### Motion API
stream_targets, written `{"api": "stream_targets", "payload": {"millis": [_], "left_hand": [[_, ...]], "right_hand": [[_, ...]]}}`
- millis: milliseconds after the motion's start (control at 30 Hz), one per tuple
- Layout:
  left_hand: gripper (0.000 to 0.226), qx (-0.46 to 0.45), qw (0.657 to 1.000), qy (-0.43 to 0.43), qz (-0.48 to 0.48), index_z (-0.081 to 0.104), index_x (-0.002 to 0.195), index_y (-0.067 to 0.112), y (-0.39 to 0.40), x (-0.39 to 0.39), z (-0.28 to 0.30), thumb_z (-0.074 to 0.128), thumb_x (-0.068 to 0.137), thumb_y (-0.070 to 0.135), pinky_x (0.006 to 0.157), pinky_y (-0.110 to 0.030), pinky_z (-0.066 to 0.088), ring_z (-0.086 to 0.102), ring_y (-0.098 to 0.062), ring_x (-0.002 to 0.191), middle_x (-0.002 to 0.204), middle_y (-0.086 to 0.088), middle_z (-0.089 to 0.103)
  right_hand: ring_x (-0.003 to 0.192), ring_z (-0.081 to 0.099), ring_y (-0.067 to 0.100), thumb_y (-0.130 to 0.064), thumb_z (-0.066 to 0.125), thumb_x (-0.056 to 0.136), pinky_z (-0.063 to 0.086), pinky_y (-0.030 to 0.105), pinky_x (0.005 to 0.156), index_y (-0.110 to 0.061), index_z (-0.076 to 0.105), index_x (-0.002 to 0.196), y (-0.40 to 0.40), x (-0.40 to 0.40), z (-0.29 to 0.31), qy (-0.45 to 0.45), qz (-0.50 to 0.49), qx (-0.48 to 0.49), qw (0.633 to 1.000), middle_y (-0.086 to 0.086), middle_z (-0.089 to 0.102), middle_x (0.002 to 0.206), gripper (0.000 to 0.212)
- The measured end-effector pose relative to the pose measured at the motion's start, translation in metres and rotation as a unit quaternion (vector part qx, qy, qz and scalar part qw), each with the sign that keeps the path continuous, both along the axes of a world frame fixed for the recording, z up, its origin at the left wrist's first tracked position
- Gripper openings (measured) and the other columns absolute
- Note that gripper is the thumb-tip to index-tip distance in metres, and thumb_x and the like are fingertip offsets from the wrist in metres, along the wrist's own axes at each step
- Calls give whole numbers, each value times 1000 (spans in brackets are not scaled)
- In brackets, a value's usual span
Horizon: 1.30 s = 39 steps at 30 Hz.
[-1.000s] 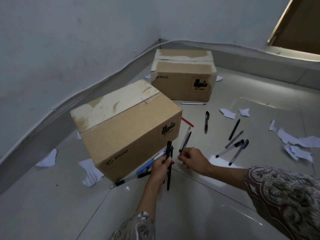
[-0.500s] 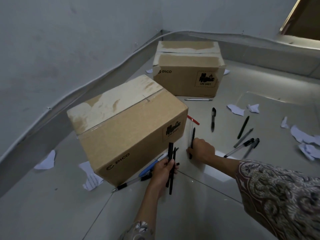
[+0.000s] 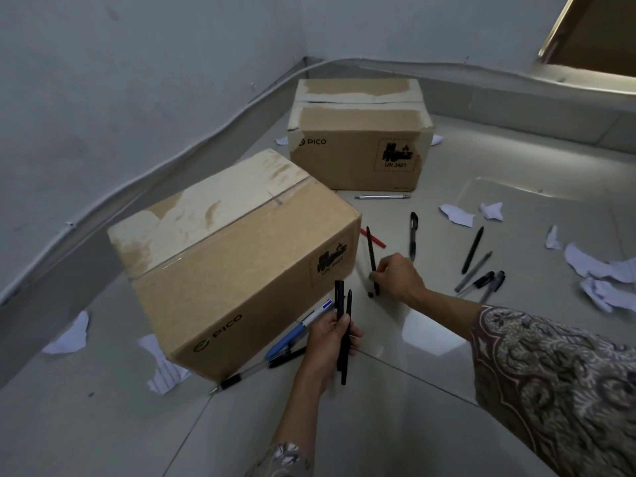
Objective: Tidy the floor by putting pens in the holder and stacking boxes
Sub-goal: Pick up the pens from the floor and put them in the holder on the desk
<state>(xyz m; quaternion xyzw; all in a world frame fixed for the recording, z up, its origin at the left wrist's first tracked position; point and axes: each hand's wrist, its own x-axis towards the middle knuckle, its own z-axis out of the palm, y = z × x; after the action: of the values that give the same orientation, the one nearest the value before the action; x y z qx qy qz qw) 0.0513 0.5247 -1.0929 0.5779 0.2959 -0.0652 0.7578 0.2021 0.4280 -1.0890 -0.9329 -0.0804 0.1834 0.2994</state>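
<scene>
Since half a second ago, your right hand (image 3: 395, 278) has lifted a black pen (image 3: 371, 256) off the tiled floor (image 3: 430, 401) and tilted it upright, its tip toward 12 o'clock; a second, pale pen beside it is too blurred to make out. Your fingers pinch the black pen low on its barrel, just right of the near cardboard box (image 3: 237, 266).

From the head camera, your left hand (image 3: 327, 342) grips two black pens (image 3: 342, 325) in a loose bundle, standing nearly vertical, at 6 o'clock from the near box's front corner. At 9 o'clock from that hand, a blue-and-white pen (image 3: 299, 330), a dark pen (image 3: 287, 359) and a clear pen (image 3: 241, 375) lie on the floor against the box's base.

A second box (image 3: 358, 139) marked PICO sits farther off at 12 o'clock, apart from the first, unstacked. A silver pen (image 3: 382, 196) lies along its front edge. A red pen (image 3: 375, 239) and a black clip pen (image 3: 413, 235) lie at 12 o'clock from your right hand; four more pens (image 3: 480, 270) are scattered at 3 o'clock. Torn paper scraps (image 3: 592, 270) litter the floor at the right edge and around the near box.
</scene>
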Motion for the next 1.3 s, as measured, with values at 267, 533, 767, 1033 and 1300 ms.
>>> {"api": "stream_targets", "payload": {"millis": [267, 533, 767, 1033, 1300], "left_hand": [[20, 19, 1000, 0, -1, 57, 84, 10, 2, 3, -1, 43, 97, 16, 62, -26, 48, 55, -14, 61, 70, -4, 60], [18, 8, 1000, -3, 1, 53, 86, 7, -2, 9, -5, 42, 98, 17, 51, -26, 45, 51, -13, 53, 67, -4, 55], [19, 15, 1000, -12, -11, 45, 83, 11, -20, 30, -3, 38, 99, 19, 43, -20, 33, 41, -7, 44, 63, 1, 50], [20, 4, 999, -21, 44, 44, 76, 14, -52, 88, 22, 50, 94, 18, 37, -18, 24, 30, -7, 38, 54, 3, 38], [12, 49, 999, -22, -10, 50, 82, 12, -70, 127, 127, 49, 94, 12, 41, -21, 29, 34, -9, 43, 56, 1, 39]], "right_hand": [[81, 59, 31, -12, 59, 82, 50, 38, 68, -7, 46, 80, 24, -5, -9, -14, 54, -71, 996, 11, 54, 85, 15], [78, 56, 30, -2, 46, 83, 40, 32, 63, -11, 34, 58, 12, 9, -17, -25, 35, -59, 997, 13, 52, 79, 29], [81, 63, 34, -3, 45, 89, 50, 37, 72, 6, 57, 76, -15, 21, -15, 11, -33, 20, 999, 22, 64, 87, 20], [56, 53, 17, -2, 36, 96, 46, 24, 52, -6, 45, 77, -40, 36, 27, 94, -88, 255, 958, 9, 57, 68, 21], [57, 41, 14, -1, 30, 95, 40, 25, 56, -7, 47, 90, -84, 32, 134, 141, -141, 325, 924, 4, 44, 67, 19]]}}
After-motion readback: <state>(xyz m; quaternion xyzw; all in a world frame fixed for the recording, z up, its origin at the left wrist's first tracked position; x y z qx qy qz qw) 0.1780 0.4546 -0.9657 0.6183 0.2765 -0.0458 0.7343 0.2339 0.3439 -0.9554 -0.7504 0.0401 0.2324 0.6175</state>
